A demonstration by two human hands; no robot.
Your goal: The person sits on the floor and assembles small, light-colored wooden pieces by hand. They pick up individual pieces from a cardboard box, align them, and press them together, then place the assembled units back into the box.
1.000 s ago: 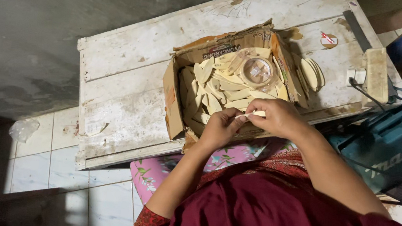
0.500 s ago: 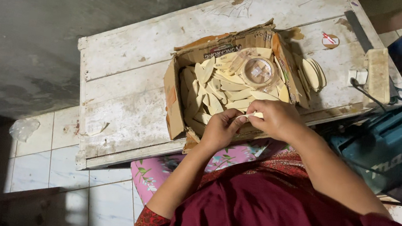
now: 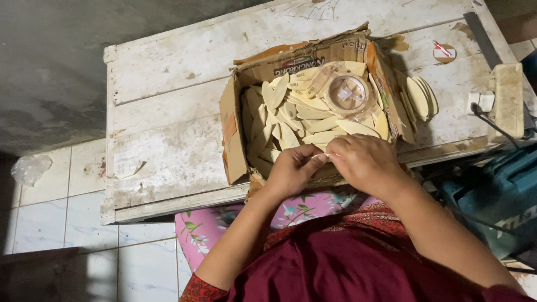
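An open cardboard box point(image 3: 231, 124) sits on a worn white wooden table point(image 3: 169, 95). It is filled with several pale, leaf-shaped wooden pieces point(image 3: 291, 117), and a round clear tape roll point(image 3: 348, 92) lies on top of them. My left hand point(image 3: 293, 170) and my right hand point(image 3: 362, 163) meet at the box's near edge. Their fingertips pinch one small pale piece point(image 3: 320, 155) between them. My arms come out of dark red sleeves.
A stack of the same pale pieces point(image 3: 420, 97) lies on the table right of the box. A white power strip point(image 3: 508, 102) with a black cable sits further right. A teal tool case point(image 3: 519, 201) stands beside the table. White floor tiles point(image 3: 65, 217) show below.
Both hands stay together at the box's near edge. Only the fingers shift slightly around the small piece.
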